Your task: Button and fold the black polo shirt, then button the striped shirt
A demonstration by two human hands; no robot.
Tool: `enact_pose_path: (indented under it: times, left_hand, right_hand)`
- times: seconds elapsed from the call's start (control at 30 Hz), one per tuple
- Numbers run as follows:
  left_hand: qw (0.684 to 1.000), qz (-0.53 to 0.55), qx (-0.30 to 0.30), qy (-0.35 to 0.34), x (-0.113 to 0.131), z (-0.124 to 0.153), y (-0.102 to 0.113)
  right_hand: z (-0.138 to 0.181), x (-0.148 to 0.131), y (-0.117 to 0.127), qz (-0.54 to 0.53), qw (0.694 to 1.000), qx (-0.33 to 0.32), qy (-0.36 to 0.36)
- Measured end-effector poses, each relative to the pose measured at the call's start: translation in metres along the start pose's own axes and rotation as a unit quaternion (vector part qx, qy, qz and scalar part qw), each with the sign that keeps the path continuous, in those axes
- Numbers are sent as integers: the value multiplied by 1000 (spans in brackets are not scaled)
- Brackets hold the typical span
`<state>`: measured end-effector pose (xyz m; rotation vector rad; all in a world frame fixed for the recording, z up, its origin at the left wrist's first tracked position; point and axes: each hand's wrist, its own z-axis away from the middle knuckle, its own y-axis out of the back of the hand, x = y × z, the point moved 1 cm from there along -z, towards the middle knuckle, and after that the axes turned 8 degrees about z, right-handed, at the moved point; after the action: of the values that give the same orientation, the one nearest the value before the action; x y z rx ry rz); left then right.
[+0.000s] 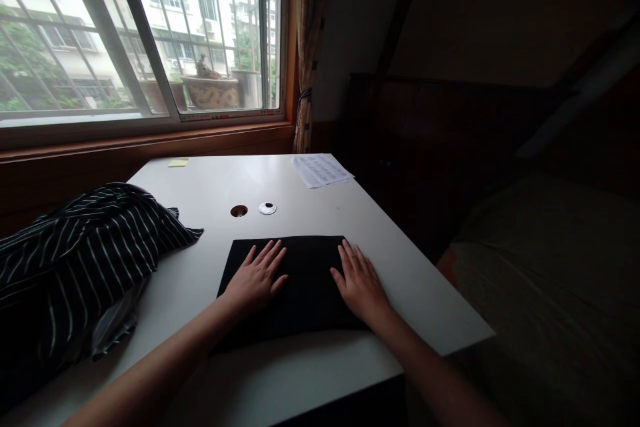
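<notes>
A folded black cloth lies flat as a neat rectangle on the white table, close to the near edge. My left hand rests palm down on its left part, fingers stretched out and slightly spread. My right hand lies flat on its right part, fingers straight and pointing away from me. Neither hand grips anything.
A crumpled black garment with white stripes is heaped on the table's left side. A cable hole and its round cap sit behind the cloth. A printed sheet and a yellow sticky note lie near the window. A bed is at right.
</notes>
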<state>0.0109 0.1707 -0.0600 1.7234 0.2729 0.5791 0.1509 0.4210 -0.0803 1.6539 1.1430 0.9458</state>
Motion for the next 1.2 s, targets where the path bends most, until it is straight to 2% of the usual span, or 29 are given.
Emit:
enact_pose_path:
  times: [0.23,0.37,0.47,0.57,0.7,1.03,1.2]
  left_hand:
    - [999,-1,3,34,-14,32,5]
    - [999,-19,10,29,-11,44,12]
    - [999,-30,13,-32,5,48,15]
    - [995,-39,14,-89,24,52,9]
    - [994,-64,46,-75,32,62,-1]
    - [997,-63,29,-29,16,75,3]
    - [999,-15,-7,29,-6,61,7]
  right_hand:
    - [13,13,3,7,1000,-11,-1]
    - [6,4,23,11,1000,-5,16]
    - [-6,-20,43,-13,996,16,82]
    - [-15,-49,50,-55,983,15,175]
    - [-11,-68,38,-94,967,-30,234]
    - [10,-42,31,-111,960,-65,248]
    - [15,-38,35,-101,962,-78,242]
